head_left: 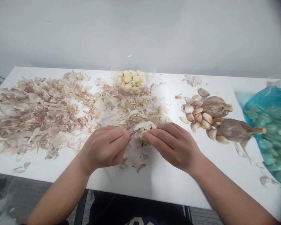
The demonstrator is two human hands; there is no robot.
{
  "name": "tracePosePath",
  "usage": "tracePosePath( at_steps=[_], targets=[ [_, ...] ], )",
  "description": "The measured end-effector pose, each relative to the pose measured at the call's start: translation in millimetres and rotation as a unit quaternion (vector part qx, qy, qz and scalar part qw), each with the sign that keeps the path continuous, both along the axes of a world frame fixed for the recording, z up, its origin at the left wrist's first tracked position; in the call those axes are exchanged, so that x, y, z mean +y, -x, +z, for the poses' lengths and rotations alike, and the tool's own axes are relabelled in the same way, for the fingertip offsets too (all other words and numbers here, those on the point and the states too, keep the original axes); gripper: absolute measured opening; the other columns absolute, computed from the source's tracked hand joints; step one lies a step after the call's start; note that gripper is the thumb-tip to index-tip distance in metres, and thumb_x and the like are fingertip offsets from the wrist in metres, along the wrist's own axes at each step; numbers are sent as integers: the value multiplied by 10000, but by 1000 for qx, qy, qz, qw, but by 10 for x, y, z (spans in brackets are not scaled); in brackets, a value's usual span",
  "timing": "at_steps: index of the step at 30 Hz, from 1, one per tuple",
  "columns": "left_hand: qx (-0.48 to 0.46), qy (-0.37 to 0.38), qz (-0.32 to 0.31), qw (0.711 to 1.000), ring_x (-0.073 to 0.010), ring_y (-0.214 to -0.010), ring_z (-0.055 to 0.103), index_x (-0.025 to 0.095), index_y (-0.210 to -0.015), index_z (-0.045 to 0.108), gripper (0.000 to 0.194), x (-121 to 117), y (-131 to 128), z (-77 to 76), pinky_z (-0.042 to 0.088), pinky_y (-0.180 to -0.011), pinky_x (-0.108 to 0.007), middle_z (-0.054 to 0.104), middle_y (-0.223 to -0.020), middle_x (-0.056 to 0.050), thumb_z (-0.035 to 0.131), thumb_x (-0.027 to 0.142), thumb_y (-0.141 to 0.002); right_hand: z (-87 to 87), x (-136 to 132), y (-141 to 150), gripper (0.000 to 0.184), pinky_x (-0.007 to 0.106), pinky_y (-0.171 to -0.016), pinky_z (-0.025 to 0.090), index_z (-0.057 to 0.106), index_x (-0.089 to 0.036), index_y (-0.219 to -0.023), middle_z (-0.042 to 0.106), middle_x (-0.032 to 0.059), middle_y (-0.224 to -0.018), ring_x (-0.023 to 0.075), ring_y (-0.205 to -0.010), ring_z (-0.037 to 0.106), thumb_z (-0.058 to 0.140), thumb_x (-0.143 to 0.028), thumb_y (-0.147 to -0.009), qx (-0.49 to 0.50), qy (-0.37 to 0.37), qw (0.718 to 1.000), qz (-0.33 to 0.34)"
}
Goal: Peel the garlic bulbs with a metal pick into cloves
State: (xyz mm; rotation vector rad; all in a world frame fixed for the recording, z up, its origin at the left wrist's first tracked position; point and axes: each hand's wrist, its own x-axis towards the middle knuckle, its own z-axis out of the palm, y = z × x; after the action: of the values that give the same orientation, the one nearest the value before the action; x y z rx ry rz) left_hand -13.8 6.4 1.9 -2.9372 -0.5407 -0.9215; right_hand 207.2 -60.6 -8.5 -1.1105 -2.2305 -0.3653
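Just on the near side of the bowl (149, 75), over a litter of skins (131, 109), both hands meet at close work; the left hand (107, 145) has its grip clamped on a thin metal tool (134, 132), whose tip points toward the right hand (174, 142). The right hand's fingertips are drawn in close; whether they pinch a clove cannot be told, since the fingers cover the spot. The step in hand looks like fine trimming or peeling at the fingertips — a judgement from the tool, the pose and the skins beneath.

As for the garlic, peeled cloves (131, 78) sit inside the bowl; unpeeled cloves (198, 117) lie loose to the right of the bowl and nearer the person, beside two whole heads (214, 106); farther right of the bowl, at the table (140, 184) edge, lies a blue bag (267, 97). A broad heap of husks (49, 106) spreads left of the bowl.

A next move from this pose would call for a steady pinch on the right and a short, light stroke of the tool, directed away from the fingertips; the two hands are so near each other that a slip could nick a finger — small, controlled motion matters more than force.
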Motion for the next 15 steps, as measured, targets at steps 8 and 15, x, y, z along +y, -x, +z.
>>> tracePosePath(
  at_steps=[8,15],
  targets=[
    [7,-12,-1,1000,-117,-497,447,155,-647,533,243,-2,-15,2,313,-416,-288,507,-569,4,583,-28,-799,5,-2,3,144,285,-582,444,658,-124,-952,729,14,-813,132,-727,569,554,-61,-875,-2,-3,1000,4],
    [-30,-6,22,999,-88,-505,478,172,-742,548,156,-23,-9,-4,356,-447,-248,518,-592,37,616,96,-861,11,0,0,132,295,-563,423,645,-113,-963,733,20,-818,148,-720,577,580,-59,-860,-4,3,1000,15]
  ],
)
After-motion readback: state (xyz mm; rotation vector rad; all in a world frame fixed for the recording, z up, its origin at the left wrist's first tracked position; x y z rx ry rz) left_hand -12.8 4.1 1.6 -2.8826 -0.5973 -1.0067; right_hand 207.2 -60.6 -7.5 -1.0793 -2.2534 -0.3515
